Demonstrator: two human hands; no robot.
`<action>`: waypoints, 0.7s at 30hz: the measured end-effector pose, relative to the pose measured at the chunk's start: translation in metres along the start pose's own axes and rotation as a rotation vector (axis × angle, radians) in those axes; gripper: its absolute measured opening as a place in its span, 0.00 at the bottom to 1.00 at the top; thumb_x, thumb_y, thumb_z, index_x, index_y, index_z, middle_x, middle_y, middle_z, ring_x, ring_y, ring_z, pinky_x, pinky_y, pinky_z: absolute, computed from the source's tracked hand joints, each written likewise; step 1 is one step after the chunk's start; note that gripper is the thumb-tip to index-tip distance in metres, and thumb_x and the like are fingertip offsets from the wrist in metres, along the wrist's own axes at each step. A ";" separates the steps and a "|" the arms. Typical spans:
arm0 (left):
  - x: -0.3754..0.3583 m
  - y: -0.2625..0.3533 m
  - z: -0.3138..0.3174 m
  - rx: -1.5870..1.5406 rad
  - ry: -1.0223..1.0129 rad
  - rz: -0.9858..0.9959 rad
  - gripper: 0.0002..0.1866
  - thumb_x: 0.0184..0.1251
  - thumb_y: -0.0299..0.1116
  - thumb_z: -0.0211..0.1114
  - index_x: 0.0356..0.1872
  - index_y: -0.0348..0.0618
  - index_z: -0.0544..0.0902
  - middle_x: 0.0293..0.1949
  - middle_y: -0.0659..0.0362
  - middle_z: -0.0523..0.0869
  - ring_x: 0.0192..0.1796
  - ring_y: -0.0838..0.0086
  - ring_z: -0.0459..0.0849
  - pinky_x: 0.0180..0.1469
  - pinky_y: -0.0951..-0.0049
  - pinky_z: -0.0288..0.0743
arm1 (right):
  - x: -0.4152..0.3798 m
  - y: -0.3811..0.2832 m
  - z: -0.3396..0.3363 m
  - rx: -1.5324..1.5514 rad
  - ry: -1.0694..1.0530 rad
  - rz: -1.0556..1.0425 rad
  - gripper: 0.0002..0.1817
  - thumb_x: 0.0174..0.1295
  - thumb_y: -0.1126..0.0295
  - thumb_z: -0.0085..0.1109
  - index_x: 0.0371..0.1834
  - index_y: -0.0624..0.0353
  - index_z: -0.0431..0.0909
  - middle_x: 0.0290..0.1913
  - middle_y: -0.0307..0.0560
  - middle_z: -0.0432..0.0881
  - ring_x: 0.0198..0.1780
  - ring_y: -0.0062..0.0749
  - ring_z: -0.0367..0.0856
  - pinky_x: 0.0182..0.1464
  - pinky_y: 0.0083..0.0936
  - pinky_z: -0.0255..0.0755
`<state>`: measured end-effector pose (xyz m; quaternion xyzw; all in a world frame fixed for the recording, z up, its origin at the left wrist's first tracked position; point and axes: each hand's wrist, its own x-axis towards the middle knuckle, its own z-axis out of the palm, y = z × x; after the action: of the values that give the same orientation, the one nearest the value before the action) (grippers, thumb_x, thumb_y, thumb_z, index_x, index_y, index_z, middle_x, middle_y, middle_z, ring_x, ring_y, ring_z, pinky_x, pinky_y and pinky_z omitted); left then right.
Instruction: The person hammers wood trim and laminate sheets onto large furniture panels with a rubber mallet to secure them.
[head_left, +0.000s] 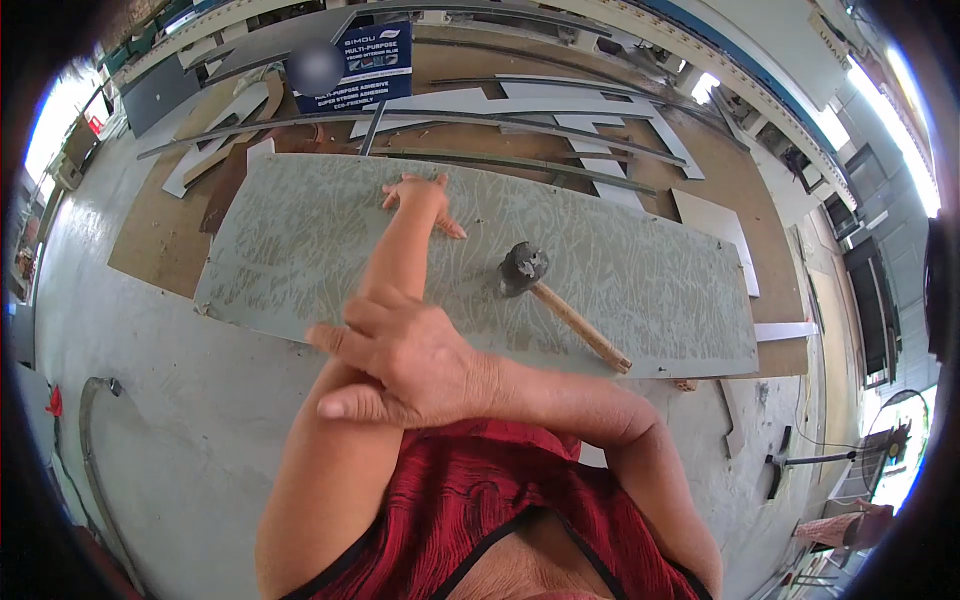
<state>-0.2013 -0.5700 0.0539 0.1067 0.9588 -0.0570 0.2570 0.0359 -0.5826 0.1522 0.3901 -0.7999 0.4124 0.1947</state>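
Note:
My left hand (417, 198) rests with spread fingers on a long grey-green board (640, 270) streaked with wavy, glue-like marks. My right hand (405, 365) crosses over and lies against my left arm near the elbow, its thumb and fingers apart, holding no object. To the right of my left hand, a rubber mallet (565, 307) lies on the board, with a worn black head and a wooden handle angled toward the near right edge. Small dark nail-like bits (479, 220) dot the board's surface.
Beyond the board, metal strips (560, 130) and white offcuts (660, 135) lie on a brown sheet (780, 290). A blue adhesive box (365, 70) stands at the back. A fan (885, 450) is at right, a curved hose-like piece (90, 440) at left. Someone in the lower right is partly visible.

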 end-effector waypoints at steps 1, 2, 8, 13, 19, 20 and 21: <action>0.002 -0.001 0.000 0.001 -0.003 0.012 0.71 0.21 0.67 0.76 0.72 0.70 0.40 0.73 0.46 0.44 0.68 0.37 0.55 0.60 0.45 0.67 | -0.001 -0.008 -0.003 -0.025 -0.024 0.010 0.32 0.56 0.41 0.54 0.42 0.66 0.76 0.31 0.52 0.72 0.34 0.48 0.73 0.39 0.40 0.69; 0.003 -0.002 -0.001 0.001 -0.005 0.024 0.71 0.21 0.67 0.76 0.72 0.70 0.41 0.72 0.46 0.45 0.68 0.37 0.55 0.60 0.45 0.67 | -0.002 -0.012 -0.004 0.018 -0.009 -0.013 0.32 0.56 0.41 0.54 0.42 0.65 0.76 0.31 0.52 0.72 0.34 0.48 0.73 0.39 0.40 0.69; -0.002 0.002 -0.001 0.014 0.003 -0.017 0.71 0.20 0.66 0.77 0.72 0.70 0.41 0.72 0.46 0.45 0.68 0.37 0.56 0.60 0.45 0.68 | -0.003 -0.004 -0.007 -0.030 0.015 -0.132 0.33 0.56 0.41 0.53 0.46 0.65 0.76 0.32 0.50 0.73 0.36 0.45 0.74 0.39 0.38 0.70; 0.002 0.000 0.000 -0.021 -0.014 -0.028 0.71 0.21 0.66 0.77 0.72 0.73 0.40 0.73 0.47 0.44 0.69 0.37 0.53 0.60 0.43 0.67 | -0.001 0.033 -0.009 -0.145 0.002 -0.069 0.32 0.58 0.42 0.52 0.47 0.64 0.77 0.33 0.51 0.74 0.38 0.46 0.74 0.41 0.38 0.70; 0.001 0.001 -0.002 -0.030 -0.025 -0.019 0.71 0.21 0.66 0.77 0.71 0.74 0.38 0.73 0.48 0.42 0.70 0.37 0.50 0.59 0.42 0.68 | -0.004 0.027 -0.002 -0.006 0.017 -0.052 0.32 0.61 0.43 0.49 0.50 0.65 0.75 0.32 0.53 0.72 0.37 0.48 0.73 0.41 0.39 0.69; 0.000 0.000 -0.001 -0.035 -0.026 -0.030 0.71 0.21 0.66 0.77 0.71 0.74 0.38 0.73 0.48 0.41 0.70 0.37 0.50 0.59 0.42 0.68 | -0.004 0.015 -0.003 0.006 -0.015 -0.080 0.33 0.61 0.42 0.48 0.51 0.66 0.75 0.32 0.53 0.72 0.37 0.48 0.73 0.42 0.38 0.69; 0.000 0.000 -0.001 -0.034 -0.026 -0.031 0.71 0.21 0.66 0.77 0.71 0.74 0.38 0.73 0.48 0.41 0.70 0.37 0.50 0.59 0.42 0.68 | -0.004 0.001 -0.005 0.050 -0.038 -0.090 0.34 0.61 0.42 0.47 0.52 0.66 0.74 0.32 0.53 0.71 0.36 0.49 0.73 0.42 0.38 0.69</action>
<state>-0.2013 -0.5697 0.0549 0.0869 0.9577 -0.0462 0.2704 0.0369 -0.5760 0.1524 0.4384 -0.7745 0.4155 0.1881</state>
